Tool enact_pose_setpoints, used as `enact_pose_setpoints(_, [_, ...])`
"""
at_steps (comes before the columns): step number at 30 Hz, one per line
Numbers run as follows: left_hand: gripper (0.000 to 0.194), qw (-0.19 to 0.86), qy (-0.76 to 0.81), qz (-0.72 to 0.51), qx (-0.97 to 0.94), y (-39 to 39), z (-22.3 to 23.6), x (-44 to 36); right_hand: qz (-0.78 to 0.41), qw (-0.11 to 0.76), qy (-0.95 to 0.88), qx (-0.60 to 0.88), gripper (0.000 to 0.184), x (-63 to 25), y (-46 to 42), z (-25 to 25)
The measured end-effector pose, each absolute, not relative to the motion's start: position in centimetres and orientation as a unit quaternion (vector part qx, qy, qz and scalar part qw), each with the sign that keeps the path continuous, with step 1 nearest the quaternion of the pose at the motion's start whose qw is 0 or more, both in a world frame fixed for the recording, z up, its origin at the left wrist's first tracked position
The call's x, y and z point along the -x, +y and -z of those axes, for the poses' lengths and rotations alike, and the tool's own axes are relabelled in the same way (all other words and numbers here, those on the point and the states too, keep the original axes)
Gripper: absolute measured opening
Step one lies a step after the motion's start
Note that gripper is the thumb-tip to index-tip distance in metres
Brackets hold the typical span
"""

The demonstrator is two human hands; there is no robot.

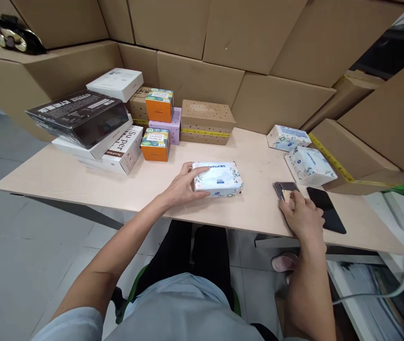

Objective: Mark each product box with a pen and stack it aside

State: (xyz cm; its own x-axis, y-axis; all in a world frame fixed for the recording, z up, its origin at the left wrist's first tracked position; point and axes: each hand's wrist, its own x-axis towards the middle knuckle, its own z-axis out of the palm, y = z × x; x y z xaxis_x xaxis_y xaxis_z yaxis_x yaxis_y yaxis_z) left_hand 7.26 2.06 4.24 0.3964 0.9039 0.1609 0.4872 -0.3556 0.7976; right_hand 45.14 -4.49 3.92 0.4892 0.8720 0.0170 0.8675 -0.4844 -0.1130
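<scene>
My left hand [182, 187] is wrapped round the left end of a white tissue pack [221, 177] with blue print, which lies flat near the table's front edge. Its thumb is at the near side and its fingers reach over the top. On the right, my right hand [304, 215] has its fingers curled over a dark, phone-like flat thing [278, 187] with a shiny edge. A small tan piece [287, 196] shows between thumb and forefinger; I cannot make out what it is. A black flat slab [327, 210] lies just right of this hand, partly covered by it.
Two more tissue packs [310, 166] lie at the back right beside an open cardboard box [358, 161]. Orange boxes [155, 146], a dotted brown box [207, 121] and a stack with a black box [81, 113] stand at the left and back. Cardboard walls [194, 71] rise behind.
</scene>
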Motion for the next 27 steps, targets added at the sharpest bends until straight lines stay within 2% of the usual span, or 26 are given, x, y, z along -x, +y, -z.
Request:
enact_pose_setpoints(4, [0.074, 0.316, 0.464, -0.340, -0.754, 1.9, -4.1, -7.4, -0.038, 0.029, -0.503, 0.863, 0.070, -45.9, -3.8, -3.9])
enact_pose_setpoints(7, [0.070, 0.252, 0.475, -0.400, -0.742, 1.6, -4.6, -6.3, -0.044, 0.017, -0.506, 0.862, 0.071, -46.4, -3.5, -3.5])
enact_pose_setpoints(11, [0.071, 0.041, 0.523, -0.514, -0.679, 2.1, -6.4, -2.8, -0.034, 0.044, -0.522, 0.851, 0.069, -46.6, -3.9, -2.9])
enact_pose_setpoints(15, [0.088, -0.121, 0.593, -0.545, -0.580, 4.7, -8.6, 0.4, 0.009, 0.156, -0.553, 0.818, 0.065, -47.1, -3.9, -3.2])
enact_pose_setpoints(17, [0.093, -0.141, 0.662, -0.506, -0.535, 6.2, -9.5, 1.1, 0.047, 0.208, -0.549, 0.808, 0.067, -48.0, -3.3, -3.9])
enact_pose_setpoints(19, [0.092, -0.116, 0.729, -0.448, -0.504, 7.4, -10.0, 1.5, 0.082, 0.245, -0.526, 0.810, 0.070, -49.3, -2.1, -5.0])
enact_pose_setpoints(21, [0.101, -0.089, 0.759, -0.411, -0.497, 8.0, -9.9, 1.8, 0.102, 0.269, -0.498, 0.818, 0.076, -50.8, -0.5, -6.1])
enact_pose_setpoints(23, [0.112, -0.105, 0.742, -0.394, -0.532, 8.2, -9.3, 1.9, 0.090, 0.270, -0.474, 0.833, 0.085, -52.2, 1.3, -6.9])
enact_pose_setpoints(25, [0.117, -0.168, 0.699, -0.402, -0.567, 8.0, -8.1, 1.4, 0.052, 0.247, -0.454, 0.854, 0.095, -53.4, 3.2, -7.3])
enact_pose_setpoints(26, [0.112, -0.199, 0.662, -0.416, -0.591, 7.8, -7.3, 0.9, 0.026, 0.234, -0.444, 0.865, 0.100, -53.8, 4.1, -7.3])
enact_pose_setpoints(27, [0.099, -0.224, 0.619, -0.448, -0.605, 7.6, -6.5, 0.2, 0.000, 0.224, -0.434, 0.873, 0.104, -54.2, 4.8, -7.2])
